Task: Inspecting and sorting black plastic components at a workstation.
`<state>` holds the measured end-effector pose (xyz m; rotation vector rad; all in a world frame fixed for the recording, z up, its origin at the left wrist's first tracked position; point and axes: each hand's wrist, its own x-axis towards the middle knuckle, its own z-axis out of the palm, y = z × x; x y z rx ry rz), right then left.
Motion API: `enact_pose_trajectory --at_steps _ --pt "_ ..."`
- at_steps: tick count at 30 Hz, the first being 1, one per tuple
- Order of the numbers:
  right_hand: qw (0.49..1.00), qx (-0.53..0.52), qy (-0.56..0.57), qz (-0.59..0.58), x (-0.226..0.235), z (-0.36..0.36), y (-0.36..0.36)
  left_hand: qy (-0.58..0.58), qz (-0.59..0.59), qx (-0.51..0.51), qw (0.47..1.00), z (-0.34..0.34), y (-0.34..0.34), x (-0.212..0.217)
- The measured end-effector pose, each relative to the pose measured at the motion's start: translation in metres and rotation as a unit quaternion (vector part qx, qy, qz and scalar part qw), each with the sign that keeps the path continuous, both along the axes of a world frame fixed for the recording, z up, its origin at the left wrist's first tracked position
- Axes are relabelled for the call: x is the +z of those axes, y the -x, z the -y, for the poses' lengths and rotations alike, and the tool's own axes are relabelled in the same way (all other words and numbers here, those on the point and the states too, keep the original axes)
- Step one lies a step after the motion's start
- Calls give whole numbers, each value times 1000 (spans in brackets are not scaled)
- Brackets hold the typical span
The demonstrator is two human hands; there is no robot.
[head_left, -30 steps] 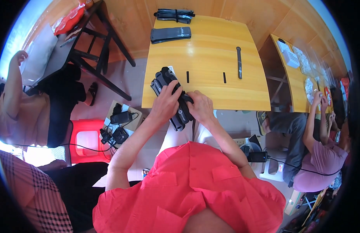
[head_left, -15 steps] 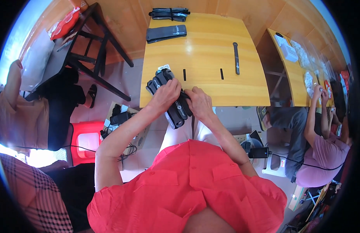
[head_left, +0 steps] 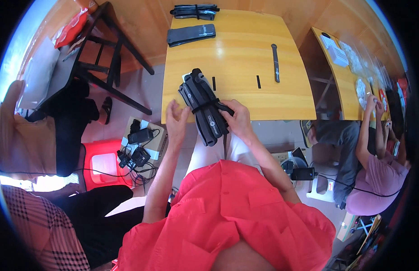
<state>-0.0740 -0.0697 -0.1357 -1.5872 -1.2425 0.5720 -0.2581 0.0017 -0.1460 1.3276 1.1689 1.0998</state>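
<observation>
A thick bundle of black straps (head_left: 211,125) with pale printing lies tilted across the near edge of the wooden table (head_left: 236,101), its lower end hanging over. Around its middle runs a narrow black band (head_left: 202,107). My right hand (head_left: 238,118) grips the band's end at the bundle's right side. Just left of the bundle, my left hand (head_left: 176,121) is held with its fingers apart and nothing in them. A single black strap (head_left: 275,63) lies on the table to the right.
At the far left of the table are a flat stack of dark straps (head_left: 190,35) and a banded bundle (head_left: 195,12). Two short black strips mark the tabletop. A carton with chargers and cables (head_left: 139,140) and a red stool (head_left: 93,171) stand left. Other people sit on both sides.
My left hand has let go of the bundle and moved left. The right hand has shifted slightly right, and the band now shows across the bundle.
</observation>
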Motion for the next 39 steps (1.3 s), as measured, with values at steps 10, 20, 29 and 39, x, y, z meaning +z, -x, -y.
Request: enact_pose_trajectory --at_steps 10,20,29,39 --pt "986 -47 -101 121 52 24 44 110 257 -234 931 7 -14 18" --pt "968 108 -73 -214 70 34 19 158 375 -250 879 12 -27 40" --pt "972 46 -70 -221 66 28 8 202 439 -274 832 17 -35 54" --pt "990 42 -77 -113 83 27 15 253 400 -310 825 19 -28 42"
